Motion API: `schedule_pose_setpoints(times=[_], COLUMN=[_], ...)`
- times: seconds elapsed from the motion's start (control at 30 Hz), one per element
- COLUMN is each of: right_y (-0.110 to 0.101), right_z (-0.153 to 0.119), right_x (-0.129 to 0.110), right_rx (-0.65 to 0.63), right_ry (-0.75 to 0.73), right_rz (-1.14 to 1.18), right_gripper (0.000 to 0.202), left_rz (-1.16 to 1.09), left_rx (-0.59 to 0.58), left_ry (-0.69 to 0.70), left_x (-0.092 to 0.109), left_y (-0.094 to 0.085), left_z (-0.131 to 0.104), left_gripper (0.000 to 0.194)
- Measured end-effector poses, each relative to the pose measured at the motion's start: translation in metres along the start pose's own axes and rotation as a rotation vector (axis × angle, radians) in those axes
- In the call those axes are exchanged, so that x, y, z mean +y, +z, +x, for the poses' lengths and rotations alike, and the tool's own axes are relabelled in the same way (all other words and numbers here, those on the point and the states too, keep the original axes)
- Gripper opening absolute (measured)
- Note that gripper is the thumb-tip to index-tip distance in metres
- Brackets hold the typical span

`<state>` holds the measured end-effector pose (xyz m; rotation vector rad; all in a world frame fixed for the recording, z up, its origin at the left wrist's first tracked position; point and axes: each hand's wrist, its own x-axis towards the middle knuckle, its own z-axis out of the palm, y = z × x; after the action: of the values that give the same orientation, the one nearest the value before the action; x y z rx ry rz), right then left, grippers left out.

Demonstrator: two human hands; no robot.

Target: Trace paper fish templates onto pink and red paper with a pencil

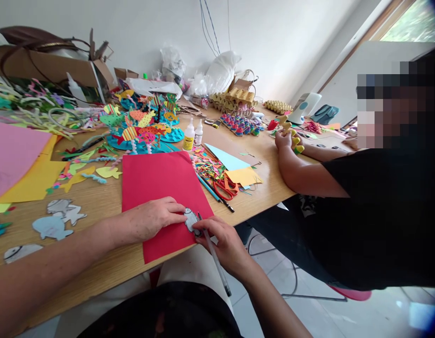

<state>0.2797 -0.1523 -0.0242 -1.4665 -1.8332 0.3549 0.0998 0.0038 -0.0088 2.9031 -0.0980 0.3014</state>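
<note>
Currently, right hand point(222, 238) pinches a clear pen point(217, 265) against a grey cutout fish point(191, 219); left hand point(154, 218), fingers loosely extended, touches its other side. Fish lies flat on smooth red paper point(159, 180). Farther: thin paper scraps point(210, 167), plastic bottles point(188, 136), bumpy painted carton point(240, 125).

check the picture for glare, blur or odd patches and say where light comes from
Head view, upper right: daylight seems to enter by the bright wood-framed window; head view, lower right: bluish-white glare on the pale tiled floor; head view, right edge: hazy dark blur; head view, right: pixel blocks mask the black-shirted co-worker's head; head view, centre: the red rectangular paper sheet looks fairly sharp.
</note>
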Motion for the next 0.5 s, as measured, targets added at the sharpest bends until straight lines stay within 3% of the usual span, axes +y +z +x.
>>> schedule_pose_setpoints(times=[0.5], right_y=[0.0025], right_z=[-0.0007], right_x=[0.0043], right_rx=[0.015], right_ry=[0.049], right_rz=[0.019], right_gripper=[0.014], left_rz=[-0.127], left_rx=[0.036], left_ry=[-0.012], left_x=[-0.0081], left_y=[-0.0013], left_z=[-0.0001], left_gripper=[0.042])
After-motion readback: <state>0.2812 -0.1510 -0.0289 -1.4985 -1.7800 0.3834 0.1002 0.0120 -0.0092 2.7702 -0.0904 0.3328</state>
